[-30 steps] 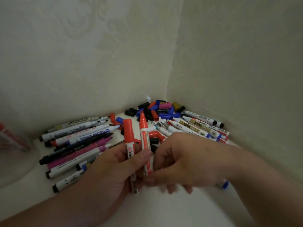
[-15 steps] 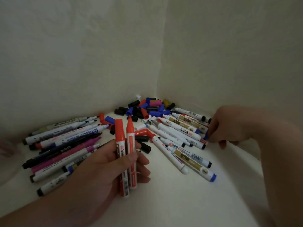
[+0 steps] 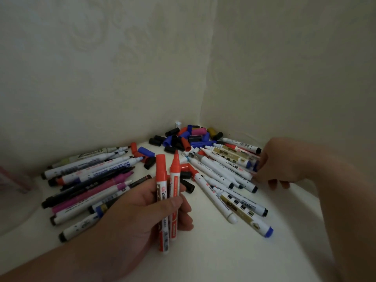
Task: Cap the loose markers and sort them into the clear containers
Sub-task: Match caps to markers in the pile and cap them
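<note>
A left hand (image 3: 142, 216) grips two red markers (image 3: 161, 174) upright; the right hand (image 3: 284, 165) curls onto the marker pile (image 3: 221, 169), its grasp hidden, a blurred container (image 3: 12, 180) cropped at left.

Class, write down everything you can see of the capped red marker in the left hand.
The capped marker stands nearly upright in the left hand. It looks like plastic, with a flat-topped red cap, a white barrel with red and dark print, and a red band near the foot. The thumb crosses its barrel and the fingers curl behind. A second marker, red with a tapered top, is held against its right side.
</note>
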`<state>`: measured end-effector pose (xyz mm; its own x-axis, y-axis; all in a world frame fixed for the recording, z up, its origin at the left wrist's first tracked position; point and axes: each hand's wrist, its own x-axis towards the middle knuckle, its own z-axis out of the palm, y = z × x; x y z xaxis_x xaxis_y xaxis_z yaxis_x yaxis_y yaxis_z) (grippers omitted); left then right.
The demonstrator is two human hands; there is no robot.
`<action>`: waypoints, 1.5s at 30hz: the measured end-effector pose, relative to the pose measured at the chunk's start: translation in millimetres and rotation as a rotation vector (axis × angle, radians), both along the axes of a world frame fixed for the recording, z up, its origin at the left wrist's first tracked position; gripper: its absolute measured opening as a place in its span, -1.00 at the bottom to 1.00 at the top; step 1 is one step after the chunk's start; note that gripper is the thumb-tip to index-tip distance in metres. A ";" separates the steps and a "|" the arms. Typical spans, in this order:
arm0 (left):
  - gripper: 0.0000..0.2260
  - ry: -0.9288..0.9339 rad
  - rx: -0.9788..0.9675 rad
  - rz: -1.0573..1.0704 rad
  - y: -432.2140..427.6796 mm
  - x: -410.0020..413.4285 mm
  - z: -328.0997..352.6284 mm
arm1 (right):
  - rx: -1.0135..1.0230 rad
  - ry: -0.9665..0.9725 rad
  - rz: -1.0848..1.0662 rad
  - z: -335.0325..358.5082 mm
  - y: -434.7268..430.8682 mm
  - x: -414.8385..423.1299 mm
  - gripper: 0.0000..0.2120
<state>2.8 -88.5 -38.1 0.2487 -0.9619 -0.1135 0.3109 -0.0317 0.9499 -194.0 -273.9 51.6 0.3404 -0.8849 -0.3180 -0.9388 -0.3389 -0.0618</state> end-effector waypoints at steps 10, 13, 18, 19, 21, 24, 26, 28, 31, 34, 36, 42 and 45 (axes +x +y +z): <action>-0.89 0.098 -0.026 0.001 0.7 -0.7 3.8 | 0.028 -0.784 0.063 36.9 7.4 -44.6 -0.79; -0.86 0.159 -0.055 0.005 0.1 -0.5 3.5 | 0.304 -0.996 0.131 27.8 13.6 -22.4 -0.62; -0.75 0.270 -0.114 0.021 -2.4 0.6 2.9 | 0.619 -0.775 0.300 5.4 26.4 17.6 -0.65; -0.77 0.273 -0.135 0.020 -2.9 1.0 2.3 | 0.637 -0.719 0.317 2.1 30.4 23.9 -0.69; -0.76 0.277 -0.161 0.029 -2.9 1.4 1.0 | 0.674 -0.597 0.376 -3.0 42.8 36.7 -0.78; -0.81 0.208 -0.137 0.031 -1.2 4.1 -2.1 | 0.665 -0.448 0.485 -6.9 65.3 55.1 -0.82; -0.82 0.145 -0.123 0.018 -0.5 6.4 -4.4 | 0.593 -0.380 0.498 -9.7 78.6 64.8 -0.82; -0.80 0.080 -0.126 0.028 0.2 7.7 -5.7 | 0.502 -0.322 0.482 -14.5 85.7 69.8 -0.77; -0.85 -0.064 -0.138 0.064 1.1 7.3 -6.9 | 0.367 -0.196 0.513 -14.0 82.8 64.2 -0.76; -0.88 -0.115 -0.124 0.083 3.1 6.7 -7.5 | 0.288 -0.187 0.522 -6.9 66.3 48.4 -0.85; -0.80 -0.172 -0.092 0.031 5.7 8.5 -7.5 | 0.148 -0.326 0.483 -8.7 48.3 42.2 -0.97; -0.75 -0.423 0.039 -0.190 7.9 7.4 6.2 | -0.128 -0.502 0.545 -13.6 9.2 73.2 -0.94; -0.81 -0.450 0.040 -0.238 9.6 7.0 12.0 | -0.127 -0.331 0.696 -13.5 1.9 103.3 -0.84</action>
<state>9.8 -78.9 -26.1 0.0561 -0.9949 -0.0836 -0.1486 -0.0912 0.9847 -90.6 -272.0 38.1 0.8899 -0.4560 -0.0131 -0.4471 -0.8662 -0.2230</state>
